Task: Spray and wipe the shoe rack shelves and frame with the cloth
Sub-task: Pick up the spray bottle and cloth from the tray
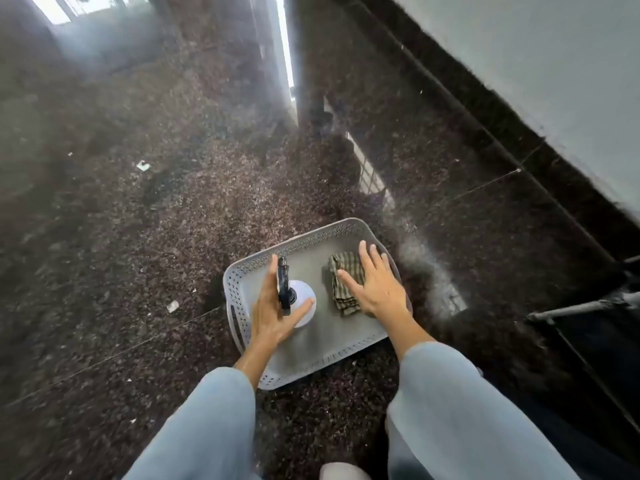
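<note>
Scene: A person crouches over a grey perforated plastic basket (242, 289) on a dark speckled stone floor (138, 220), both arms in pale blue sleeves (446, 393).
Left hand: The left hand (273, 313) is spread beside a white spray bottle (304, 299) at the basket's 9 o'clock side, thumb laid across the bottle's shoulder, fingers straight along the black trigger head (284, 285); the grip is wide and not closed round the bottle.
Right hand: The right hand (375, 282) lies flat, fingers straight and fanned, on a folded green-striped cloth (344, 289) at the basket's 3 o'clock side; nothing is gripped.
Hidden or unclear: The bottle's body is seen from above only, its lower part covered by the hand. Part of the cloth lies under the palm. A dark metal frame (585, 306) at the picture's 3 o'clock edge is cut off; whether it is the shoe rack cannot be told. Small pale scraps (142, 165) on the floor are too blurred to identify.
Writing: No label can be read on bottle or basket.
</note>
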{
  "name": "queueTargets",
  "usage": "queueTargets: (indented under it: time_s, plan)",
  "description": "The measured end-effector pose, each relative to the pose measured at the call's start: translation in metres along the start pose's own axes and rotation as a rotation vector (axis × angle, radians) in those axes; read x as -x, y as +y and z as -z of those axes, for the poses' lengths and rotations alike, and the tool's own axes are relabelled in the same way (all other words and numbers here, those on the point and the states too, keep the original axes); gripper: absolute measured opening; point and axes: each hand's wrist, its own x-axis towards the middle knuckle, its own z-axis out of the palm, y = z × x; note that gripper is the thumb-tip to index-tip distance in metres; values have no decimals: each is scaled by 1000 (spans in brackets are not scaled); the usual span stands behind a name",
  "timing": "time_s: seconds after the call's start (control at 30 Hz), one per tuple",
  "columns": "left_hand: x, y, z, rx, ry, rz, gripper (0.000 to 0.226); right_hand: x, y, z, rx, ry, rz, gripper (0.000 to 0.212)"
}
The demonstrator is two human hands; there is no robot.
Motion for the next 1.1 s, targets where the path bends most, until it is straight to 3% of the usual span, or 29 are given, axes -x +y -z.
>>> queueTargets:
  time_s: [0.17, 0.57, 0.7, 0.8, 0.93, 1.03, 1.1]
  plan:
    - [-5, 0, -14, -76, 202, 81, 67, -16, 22, -21, -73, -119, -75, 80]
    - [-10, 3, -8, -57, 154, 11, 61, -42, 28, -59, -348, -77, -365, 59]
    - [-11, 3, -7, -44, 130, -1, 65, -45, 26, -58, -633, -95, -434, 14]
    - [-14, -1, -7, -15, 89, 27, 64, -43, 12, -47, -849, -102, -522, 28]
    - [-17, -4, -3, 19, 37, 30, 62, -30, -4, -14, -1158, -172, -583, 15]
    - [-22, 1, -1, -18, 12, 52, 57, -24, -12, 11, -1325, -242, -483, 47]
    - [-25, 11, 4, -39, -14, 82, 50, -19, -19, 32, -1338, -184, -382, 54]
